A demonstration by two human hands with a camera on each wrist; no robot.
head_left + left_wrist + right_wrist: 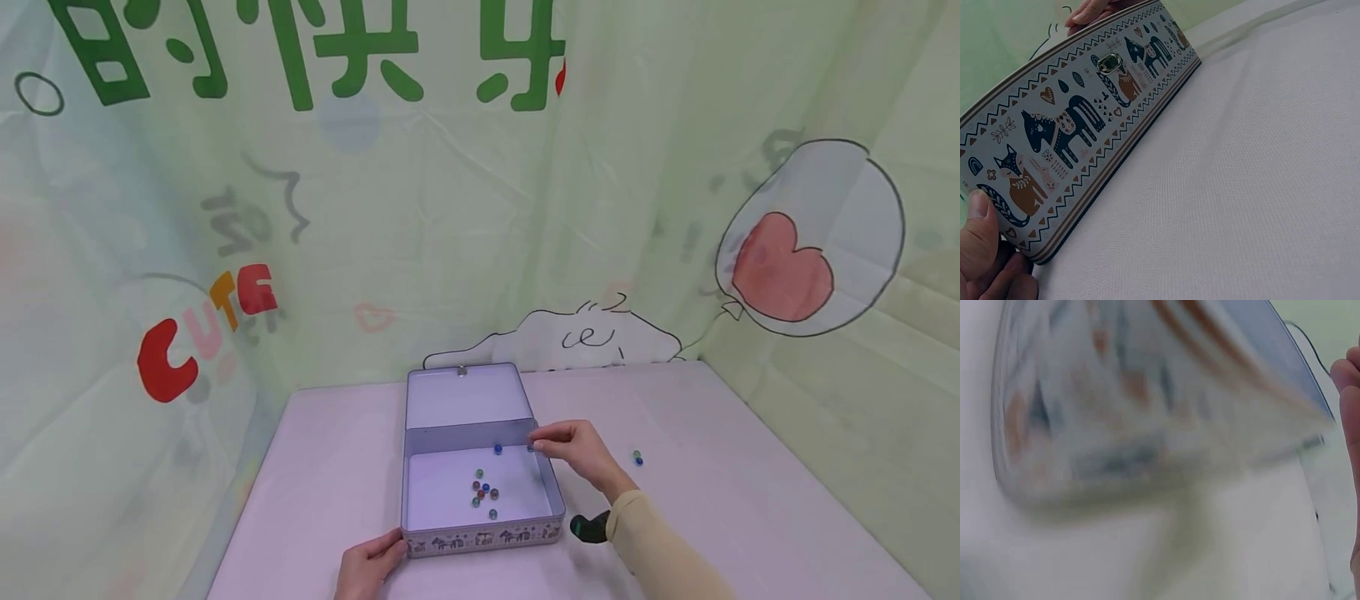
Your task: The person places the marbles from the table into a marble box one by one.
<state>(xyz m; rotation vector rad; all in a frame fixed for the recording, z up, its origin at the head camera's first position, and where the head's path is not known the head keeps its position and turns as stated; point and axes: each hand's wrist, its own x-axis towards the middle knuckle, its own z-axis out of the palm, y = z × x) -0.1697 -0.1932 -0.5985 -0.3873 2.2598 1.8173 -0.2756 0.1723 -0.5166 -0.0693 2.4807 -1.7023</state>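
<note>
An open tin box (480, 542) with horses and foxes printed on its front stands on the table, lid (468, 400) tipped back. Several small glass marbles (485, 487) lie on its floor, with a blue marble (498, 449) farther back. At the front left corner, my left hand (369, 568) grips the tin; in the left wrist view its thumb (980, 215) lies on the printed front. My right hand (577, 450) reaches over the right rim near the back corner, thumb and fingers pinching a dark blue marble (530, 447). The right wrist view is blurred.
Two more marbles (637, 458), green and blue, lie on the pale tabletop (712, 500) right of the tin. A dark object (590, 527) shows beside the right sleeve. Printed curtains (465, 208) hang behind the table and at both sides.
</note>
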